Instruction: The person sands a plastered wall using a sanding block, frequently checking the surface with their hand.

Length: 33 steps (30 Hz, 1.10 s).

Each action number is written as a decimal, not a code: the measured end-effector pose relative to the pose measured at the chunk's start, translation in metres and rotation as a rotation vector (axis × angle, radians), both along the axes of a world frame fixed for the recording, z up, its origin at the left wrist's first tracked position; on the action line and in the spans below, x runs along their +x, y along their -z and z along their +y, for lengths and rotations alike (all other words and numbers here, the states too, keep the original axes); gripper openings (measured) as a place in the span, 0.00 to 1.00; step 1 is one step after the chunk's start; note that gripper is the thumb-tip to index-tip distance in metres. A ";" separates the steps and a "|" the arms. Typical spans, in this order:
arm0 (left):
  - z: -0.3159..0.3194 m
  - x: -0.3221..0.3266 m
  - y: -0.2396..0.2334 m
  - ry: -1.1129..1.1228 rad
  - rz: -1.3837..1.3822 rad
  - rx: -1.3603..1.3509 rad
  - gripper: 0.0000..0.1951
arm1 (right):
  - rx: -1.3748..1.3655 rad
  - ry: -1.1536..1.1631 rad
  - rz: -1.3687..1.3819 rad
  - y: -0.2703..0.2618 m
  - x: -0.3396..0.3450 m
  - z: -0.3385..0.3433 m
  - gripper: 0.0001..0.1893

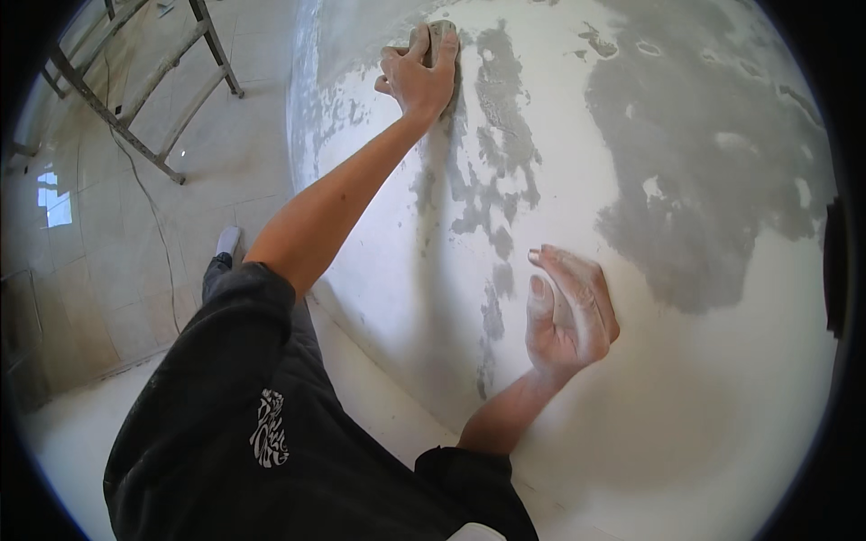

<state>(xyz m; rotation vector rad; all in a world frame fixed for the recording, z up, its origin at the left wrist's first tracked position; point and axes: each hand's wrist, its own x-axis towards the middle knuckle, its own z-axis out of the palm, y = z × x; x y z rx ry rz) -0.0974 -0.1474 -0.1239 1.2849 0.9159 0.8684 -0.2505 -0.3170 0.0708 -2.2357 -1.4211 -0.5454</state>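
Observation:
At the top of the view, my left hand (419, 78) grips a grey-brown hand block (435, 39), probably a sanding block. The block is held against the wall (379, 223), which is coated in white filler or plaster with patchy grey areas. Lower down and to the right, my right hand (572, 311) is cupped close to the wall with nothing in it. Its thumb stands apart from the curled fingers, which look dusted white. Whether that hand touches the wall is hard to tell. A narrow grey streak (500, 95) runs down the wall between my two hands.
A stained stepladder or trestle (145, 101) stands on the tiled floor (210, 169) at upper left. A thin cable (152, 203) trails across the tiles. One foot in a light sock or shoe (229, 240) shows beside the wall. A dark object (833, 267) sits at the right rim.

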 end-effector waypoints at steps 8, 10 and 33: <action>-0.132 -0.112 -0.016 0.204 -0.021 0.095 0.35 | -0.033 0.072 -0.050 0.002 0.001 -0.012 0.05; -0.066 -0.041 -0.025 0.094 -0.045 -0.132 0.31 | -0.010 0.042 -0.027 0.005 0.006 -0.007 0.06; -0.147 -0.127 -0.006 0.201 0.035 0.042 0.34 | 0.003 0.004 0.033 0.006 0.003 -0.013 0.06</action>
